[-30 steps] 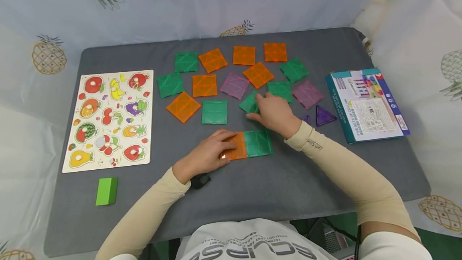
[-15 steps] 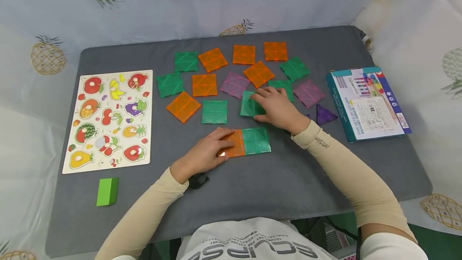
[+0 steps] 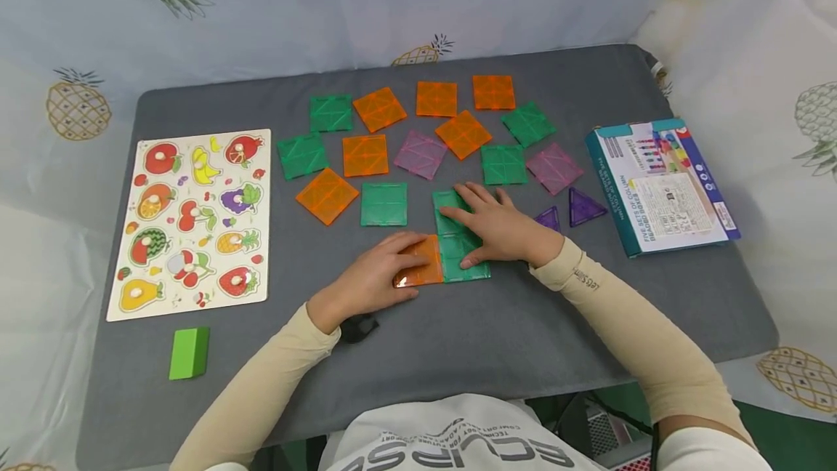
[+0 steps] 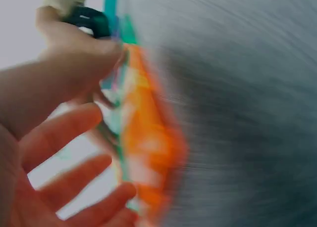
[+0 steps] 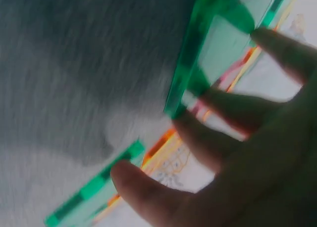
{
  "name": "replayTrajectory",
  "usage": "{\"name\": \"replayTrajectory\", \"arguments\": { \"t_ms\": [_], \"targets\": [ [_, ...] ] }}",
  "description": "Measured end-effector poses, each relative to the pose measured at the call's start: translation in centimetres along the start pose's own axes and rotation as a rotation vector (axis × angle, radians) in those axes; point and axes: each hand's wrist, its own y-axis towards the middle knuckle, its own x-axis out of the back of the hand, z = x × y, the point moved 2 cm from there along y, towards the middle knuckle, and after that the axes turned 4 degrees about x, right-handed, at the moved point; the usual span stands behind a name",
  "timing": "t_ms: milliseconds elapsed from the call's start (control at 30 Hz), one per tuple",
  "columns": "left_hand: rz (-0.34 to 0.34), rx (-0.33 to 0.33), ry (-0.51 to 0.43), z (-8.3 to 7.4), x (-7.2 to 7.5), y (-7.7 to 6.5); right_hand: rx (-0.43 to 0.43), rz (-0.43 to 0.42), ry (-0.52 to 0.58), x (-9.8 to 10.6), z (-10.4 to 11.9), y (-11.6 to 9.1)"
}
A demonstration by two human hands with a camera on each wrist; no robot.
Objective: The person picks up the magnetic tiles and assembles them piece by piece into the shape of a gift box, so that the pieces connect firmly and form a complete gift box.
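My left hand (image 3: 373, 275) rests over an orange see-through square tile (image 3: 428, 265), its fingers lying on the tile and the thumb by its near edge. That tile sits edge to edge with a green square tile (image 3: 455, 267). Just beyond it lies a second green tile (image 3: 445, 203), lined up with the first. My right hand (image 3: 506, 227) spreads across both green tiles, fingertips on the far one and thumb on the near one. In the right wrist view the fingers (image 5: 208, 140) reach along the green edges. The orange tile (image 4: 148, 128) is blurred in the left wrist view.
Several loose orange, green and pink square tiles lie farther back, including a green one (image 3: 383, 204). Purple triangles (image 3: 585, 207) lie right of the hand, near a boxed set (image 3: 663, 187). A fruit puzzle board (image 3: 189, 224) and a green block (image 3: 189, 353) are at left.
My right hand has drawn a green tile from the scattered group toward me, turning it straight, up against the near green tile. My left hand has stayed on the orange tile.
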Motion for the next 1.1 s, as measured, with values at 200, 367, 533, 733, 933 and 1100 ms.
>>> {"name": "replayTrajectory", "arguments": {
  "t_ms": [200,367,533,733,933,1100],
  "targets": [
    [-0.075,0.245,-0.022,2.2,3.6,0.9,-0.002,-0.036,0.044,-0.5,0.7,0.2],
    [0.098,0.408,0.028,3.3,2.9,1.5,0.001,-0.057,0.02,-0.7,0.8,0.5],
    [0.116,0.372,0.081,0.9,0.8,1.8,-0.02,-0.079,0.005,-0.4,0.6,0.5],
    [0.066,0.324,0.131,-0.5,-0.1,2.5,-0.038,-0.077,0.031,0.0,0.2,0.2],
    [0.036,0.311,0.125,-0.5,-0.1,2.5,-0.041,-0.099,0.03,-0.1,-0.1,-0.1],
    [-0.065,0.328,0.128,1.2,1.0,1.2,-0.03,-0.107,0.073,-0.7,-0.1,-0.1]
  ]
}}
